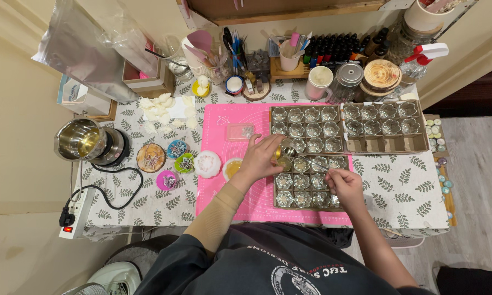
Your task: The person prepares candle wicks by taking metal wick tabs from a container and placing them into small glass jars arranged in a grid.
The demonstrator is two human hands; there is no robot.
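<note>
Head view: we see a desk (399, 191) with a leaf-print cloth and a pink silicone mat (229, 191) across its middle. On the mat's right half sit shallow cardboard trays of small clear flower-shaped glass cups (303, 188); one more such tray (385, 127) lies toward the desk's right edge.

The left hand (262, 158) is closed around a small amber-tinted glass cup (283, 158), held tilted just above the near tray's top-left corner. The right hand (344, 184) is pinched shut on a thin metal spoon (303, 157); its handle runs up-left and the bowl sits right at the amber cup. We can't tell whether the spoon touches the cup.

Left of the mat: a white round wax disc (207, 164) and a small dish of yellow liquid (233, 168) at the mat's left edge, and a steel melting pot (82, 141) on a black base near the desk's left edge. A white power strip (75, 216) hangs at the near left corner. Jars, pens and dark bottles (333, 52) line the far edge.
</note>
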